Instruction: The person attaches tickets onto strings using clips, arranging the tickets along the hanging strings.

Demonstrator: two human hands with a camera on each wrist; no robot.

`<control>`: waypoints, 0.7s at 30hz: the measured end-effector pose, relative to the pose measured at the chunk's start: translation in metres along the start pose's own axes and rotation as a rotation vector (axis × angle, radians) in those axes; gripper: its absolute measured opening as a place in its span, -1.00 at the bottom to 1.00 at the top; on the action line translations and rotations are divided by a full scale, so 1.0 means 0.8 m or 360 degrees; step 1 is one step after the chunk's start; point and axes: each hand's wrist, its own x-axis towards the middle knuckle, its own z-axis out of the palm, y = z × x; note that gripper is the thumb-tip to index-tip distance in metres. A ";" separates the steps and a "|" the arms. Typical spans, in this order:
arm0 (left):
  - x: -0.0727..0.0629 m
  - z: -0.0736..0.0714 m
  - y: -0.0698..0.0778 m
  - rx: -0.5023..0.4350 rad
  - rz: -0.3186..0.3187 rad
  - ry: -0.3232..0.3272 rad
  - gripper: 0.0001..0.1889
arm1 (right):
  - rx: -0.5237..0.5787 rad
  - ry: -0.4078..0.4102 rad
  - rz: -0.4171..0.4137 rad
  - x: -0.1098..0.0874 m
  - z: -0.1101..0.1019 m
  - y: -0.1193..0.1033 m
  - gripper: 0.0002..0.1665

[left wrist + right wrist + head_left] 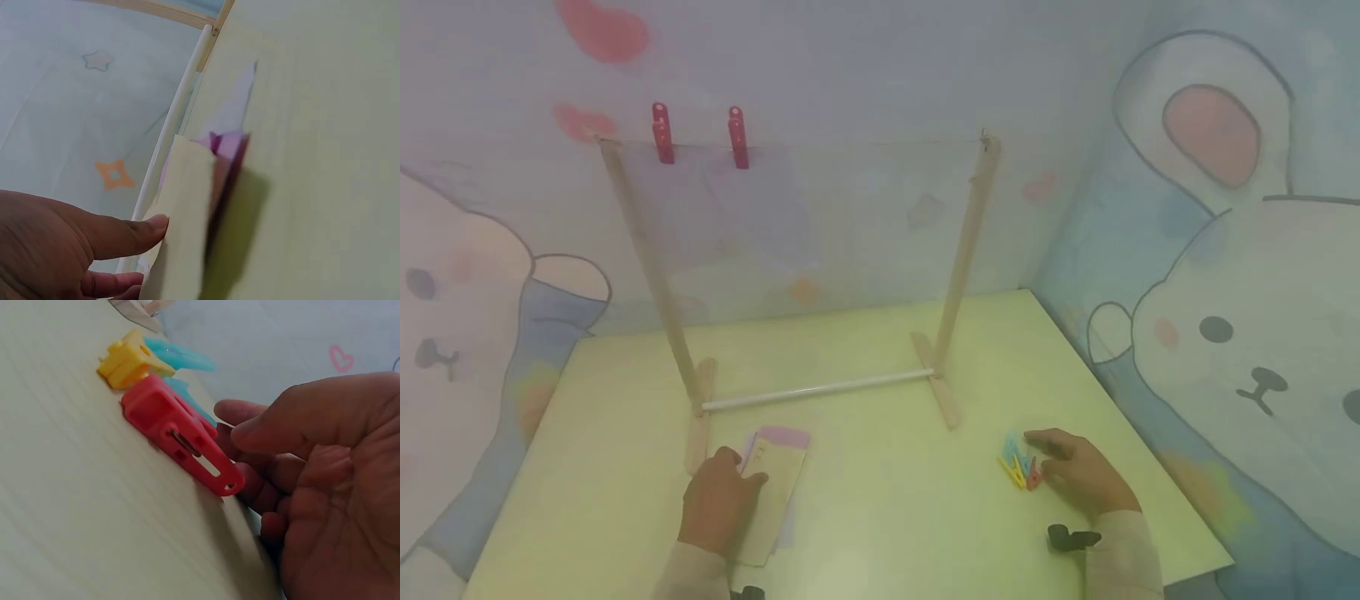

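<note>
My left hand (718, 500) is at a small stack of paper pieces, its thumb and fingers pinching the edge of the cream paper (184, 206) on top. That paper is bent up a little from the purple paper (786, 436) beneath; a pale lilac sheet (234, 109) sticks out under both. By the clothespins, my right hand (1086, 475) has loosely bent fingers around the handle end of a red clothespin (178, 437), with a gap between thumb and clothespin. A yellow clothespin (1012, 472) and blue clothespins (178, 356) lie against the red one.
A wooden frame (958, 267) with a white crossbar (820, 389) stands on the pale table (880, 467). Two red clothespins (662, 133) hang on the thin string (865, 143) across its top. Walls painted with cartoon animals (1240, 333) border the table.
</note>
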 end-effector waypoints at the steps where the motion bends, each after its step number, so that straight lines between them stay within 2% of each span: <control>1: 0.001 -0.002 -0.001 -0.0007 -0.0013 0.0000 -0.43 | -0.0019 -0.0023 -0.0026 0.005 -0.002 -0.002 -0.38; 7: 0.003 -0.003 -0.009 -0.0080 -0.0060 -0.0029 -0.65 | -0.0055 -0.0075 -0.0039 0.013 -0.007 -0.008 -0.28; 13: 0.001 -0.004 -0.014 -0.0077 -0.0060 0.0090 -0.72 | -0.0117 -0.0036 -0.0059 0.001 -0.004 -0.010 -0.31; 17: 0.003 -0.003 -0.015 -0.0131 -0.0031 0.0148 -0.75 | -0.0090 0.0028 0.0107 -0.008 0.005 -0.003 -0.37; 21: 0.008 0.002 -0.015 -0.0165 0.0067 0.0244 -0.66 | -0.0138 0.0139 0.0127 -0.012 0.016 0.009 -0.44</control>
